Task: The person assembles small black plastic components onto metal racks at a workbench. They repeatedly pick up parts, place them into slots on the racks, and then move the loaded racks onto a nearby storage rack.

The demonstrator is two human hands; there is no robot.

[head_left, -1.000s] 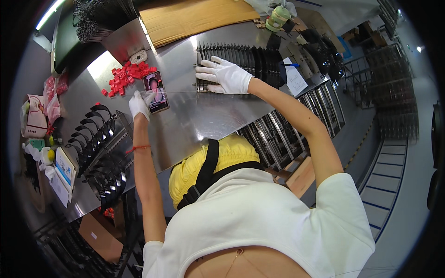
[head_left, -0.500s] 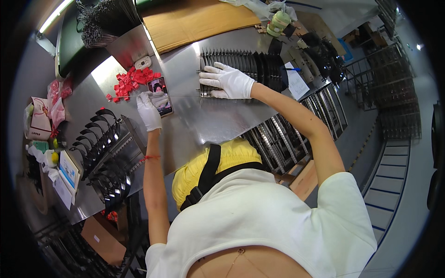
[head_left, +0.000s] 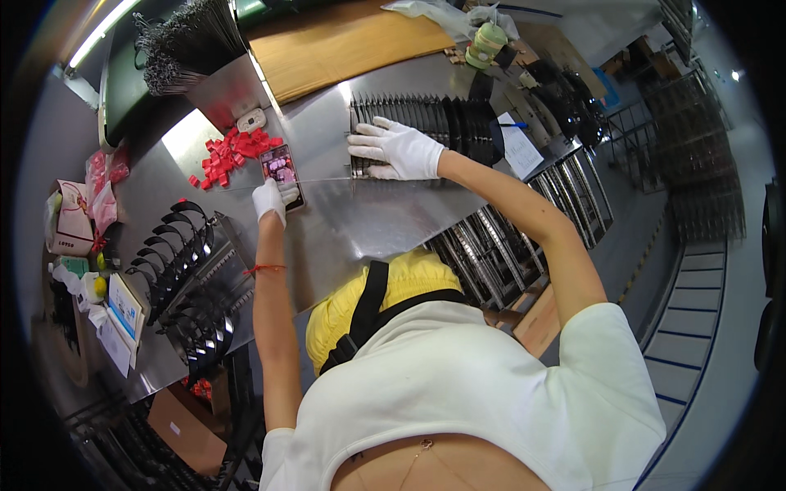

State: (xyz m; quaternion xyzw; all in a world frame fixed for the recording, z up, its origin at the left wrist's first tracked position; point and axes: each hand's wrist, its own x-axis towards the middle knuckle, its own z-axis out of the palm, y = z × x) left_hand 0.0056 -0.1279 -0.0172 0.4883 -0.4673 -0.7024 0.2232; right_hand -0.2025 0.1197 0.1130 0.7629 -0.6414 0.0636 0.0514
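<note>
My left hand (head_left: 273, 199), in a white glove, is closed round a thin metal wire (head_left: 323, 179) beside the lower end of a phone (head_left: 281, 168). The wire runs right to a row of black curved strips (head_left: 417, 114) standing on edge. Across the near left end of this row lies my right hand (head_left: 399, 150), also gloved, with its fingers stretched out and slightly spread. Its palm hides part of the strips. Small red pieces (head_left: 225, 159) are heaped left of the phone.
A metal table (head_left: 344, 217) bears it all. Further black curved parts (head_left: 176, 245) stand on a rack at left. Bundled wires (head_left: 192, 41) and a brown cardboard sheet (head_left: 344, 45) are at the back. A green bottle (head_left: 486, 45) and paper sheet (head_left: 520, 146) lie right.
My left hand has come down a little toward my body, its fingers now more curled, uncovering more of the phone screen. My right hand stays on the row, almost unmoved.
</note>
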